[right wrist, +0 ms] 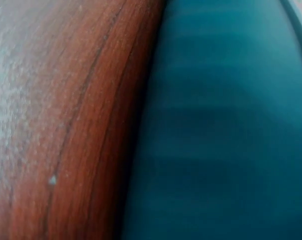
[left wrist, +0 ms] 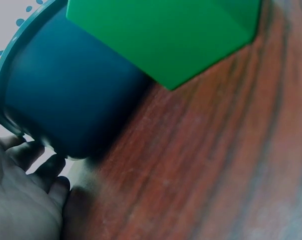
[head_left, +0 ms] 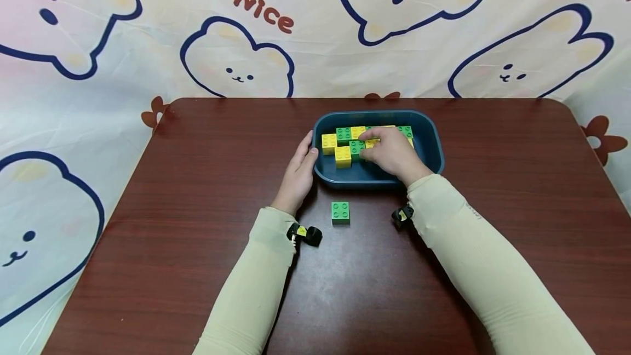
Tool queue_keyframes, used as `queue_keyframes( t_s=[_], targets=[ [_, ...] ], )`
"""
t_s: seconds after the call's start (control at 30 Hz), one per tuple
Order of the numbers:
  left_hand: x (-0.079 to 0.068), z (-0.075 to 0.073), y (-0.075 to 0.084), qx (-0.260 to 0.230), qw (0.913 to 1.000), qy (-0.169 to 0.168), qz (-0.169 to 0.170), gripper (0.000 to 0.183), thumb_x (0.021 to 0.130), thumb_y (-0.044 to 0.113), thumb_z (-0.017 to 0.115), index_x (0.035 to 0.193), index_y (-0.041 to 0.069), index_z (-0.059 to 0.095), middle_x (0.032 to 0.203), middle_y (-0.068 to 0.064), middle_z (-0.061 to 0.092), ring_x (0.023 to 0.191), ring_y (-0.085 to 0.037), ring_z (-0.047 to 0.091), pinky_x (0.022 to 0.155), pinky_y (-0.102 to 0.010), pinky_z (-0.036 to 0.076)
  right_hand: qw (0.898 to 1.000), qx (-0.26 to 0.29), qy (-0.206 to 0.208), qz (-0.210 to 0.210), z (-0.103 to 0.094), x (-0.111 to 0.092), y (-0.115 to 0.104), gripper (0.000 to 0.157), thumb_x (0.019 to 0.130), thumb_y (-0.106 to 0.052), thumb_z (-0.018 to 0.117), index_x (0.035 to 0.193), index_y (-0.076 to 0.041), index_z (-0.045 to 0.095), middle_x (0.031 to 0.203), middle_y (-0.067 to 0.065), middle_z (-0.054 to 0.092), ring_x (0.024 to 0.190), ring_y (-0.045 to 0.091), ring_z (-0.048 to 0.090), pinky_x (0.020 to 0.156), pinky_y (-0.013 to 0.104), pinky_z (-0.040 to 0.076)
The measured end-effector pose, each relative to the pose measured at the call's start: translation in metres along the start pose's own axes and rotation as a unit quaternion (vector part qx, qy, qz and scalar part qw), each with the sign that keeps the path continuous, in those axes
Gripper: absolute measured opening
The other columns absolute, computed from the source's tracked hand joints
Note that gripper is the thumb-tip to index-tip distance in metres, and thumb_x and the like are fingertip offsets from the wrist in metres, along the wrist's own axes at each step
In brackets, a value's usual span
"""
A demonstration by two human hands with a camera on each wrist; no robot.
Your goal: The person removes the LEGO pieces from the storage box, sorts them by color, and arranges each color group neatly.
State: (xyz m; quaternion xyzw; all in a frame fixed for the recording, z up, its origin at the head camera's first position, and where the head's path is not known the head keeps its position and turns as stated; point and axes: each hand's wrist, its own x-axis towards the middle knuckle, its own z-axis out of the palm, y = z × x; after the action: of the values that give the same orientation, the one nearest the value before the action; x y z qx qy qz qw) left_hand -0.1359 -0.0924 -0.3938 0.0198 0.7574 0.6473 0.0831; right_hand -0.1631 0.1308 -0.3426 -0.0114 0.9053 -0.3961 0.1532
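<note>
- I see my left hand (head_left: 296, 174), fingers extended, touching the left edge of the blue tray (head_left: 365, 184).
- My right hand (head_left: 393, 153) is over the tray, thumb and forefinger beside a green brick (head_left: 356, 148); I cannot tell whether they pinch it.
- A loose green brick (head_left: 340, 213) sits on the table (head_left: 148, 223), near the tray's front edge.

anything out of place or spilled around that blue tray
One green block sits alone on the table, just on the near side of the blue tray, while the other visible blocks are inside it. It's studs up, so perhaps placed deliberately. Nothing looks spilled or damaged.
</note>
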Motion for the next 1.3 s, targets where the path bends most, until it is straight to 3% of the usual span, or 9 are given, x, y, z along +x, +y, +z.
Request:
queue_keyframes(
  t_s=[0.17,0.33,0.73,1.03,1.3],
  targets=[
    [0.000,0.000,0.001,0.001,1.0000,0.000,0.001,0.054,0.110,0.035,0.039,0.161,0.025,0.026,0.161,0.016,0.026,0.149,-0.005,0.019,0.122,-0.042,0.016,1.000,0.004,0.007,0.002,0.000,0.000,0.000,0.034,0.093,-0.022,0.072,0.126,-0.016,0.068,0.076,0.007,0.058,0.065,0.022,0.049,0.060,0.035,0.043],
    [0.000,0.002,0.002,-0.005,1.0000,0.000,0.009,0.054,0.110,0.034,0.040,0.161,0.024,0.026,0.161,0.015,0.027,0.148,-0.004,0.019,0.122,-0.039,0.016,1.000,0.016,0.014,-0.005,-0.002,-0.002,0.000,0.033,0.092,-0.021,0.073,0.124,-0.015,0.068,0.061,0.001,0.047,0.056,0.019,0.044,0.054,0.034,0.039],
    [0.000,0.002,0.000,-0.001,0.9998,0.002,0.018,0.053,0.110,0.032,0.039,0.161,0.022,0.026,0.162,0.013,0.027,0.148,-0.004,0.019,0.122,-0.038,0.016,0.999,0.029,0.034,-0.025,-0.008,-0.013,-0.009,0.030,0.091,-0.021,0.074,0.121,-0.017,0.069,0.057,0.000,0.042,0.048,0.019,0.040,0.047,0.032,0.033],
    [0.000,0.001,0.000,0.001,0.9999,0.004,0.010,0.052,0.110,0.034,0.040,0.160,0.027,0.028,0.161,0.014,0.028,0.148,-0.005,0.020,0.122,-0.039,0.017,0.997,0.021,0.057,-0.045,-0.011,-0.023,-0.014,0.031,0.091,-0.021,0.075,0.121,-0.015,0.070,0.070,0.007,0.056,0.058,0.023,0.050,0.052,0.033,0.038],
    [0.000,0.000,-0.001,0.000,0.9999,0.003,0.013,0.053,0.110,0.035,0.040,0.160,0.027,0.027,0.161,0.015,0.028,0.148,-0.004,0.020,0.122,-0.038,0.017,0.996,0.029,0.070,-0.053,-0.012,-0.033,-0.014,0.031,0.090,-0.020,0.077,0.120,-0.016,0.071,0.064,0.005,0.044,0.057,0.022,0.044,0.053,0.034,0.035]
  ],
)
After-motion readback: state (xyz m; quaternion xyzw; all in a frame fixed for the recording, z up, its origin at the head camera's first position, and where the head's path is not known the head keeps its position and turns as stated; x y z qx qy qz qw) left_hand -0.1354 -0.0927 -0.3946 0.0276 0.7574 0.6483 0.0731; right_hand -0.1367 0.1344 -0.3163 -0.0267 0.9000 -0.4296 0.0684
